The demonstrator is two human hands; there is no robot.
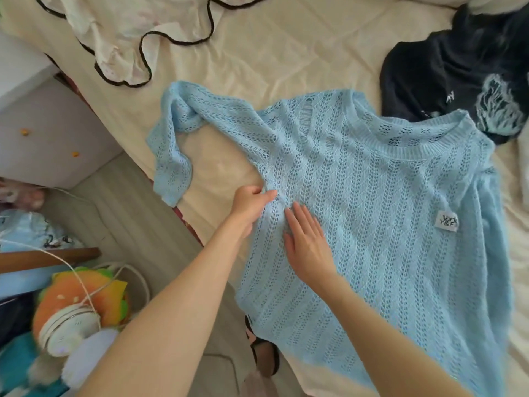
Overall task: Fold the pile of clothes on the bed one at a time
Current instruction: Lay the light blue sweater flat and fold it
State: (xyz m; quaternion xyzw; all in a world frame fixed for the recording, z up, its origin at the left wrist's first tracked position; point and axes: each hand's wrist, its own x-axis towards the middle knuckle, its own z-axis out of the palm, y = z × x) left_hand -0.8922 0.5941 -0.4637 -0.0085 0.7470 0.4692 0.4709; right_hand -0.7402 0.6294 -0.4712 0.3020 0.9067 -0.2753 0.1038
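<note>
- A light blue open-knit sweater [372, 202] lies spread flat on the cream bed sheet [286, 53], its hem toward the near edge of the bed, its ribbed neckline [412, 141] toward the far right; a small white label [446, 221] sits on the knit near its right side.
- The left hand [252, 204] pinches the knit at the sweater's left side, just below the armpit, thumb and fingers closed on a fold of fabric; the bare forearm reaches in over the near edge of the bed.
- The right hand [307, 247] lies flat, palm down, fingers stretched out and gripping nothing, pressing the sweater's body just beside the left hand; the two hands are near each other but not touching.
- The sweater's left sleeve [171, 144] runs out toward the left edge of the bed, twisted and bent back on itself, its cuff lying near that edge.
- A dark navy garment with a pale blue print [463, 73] lies crumpled at the far right of the bed, touching the sweater's shoulder by the neckline.
- A white ruffled fabric with black trim [123, 32] lies at the far left corner, well apart from the sweater.
- Beside the bed, on the floor, sits a colourful plush toy [83, 293] with a white cable across it.
</note>
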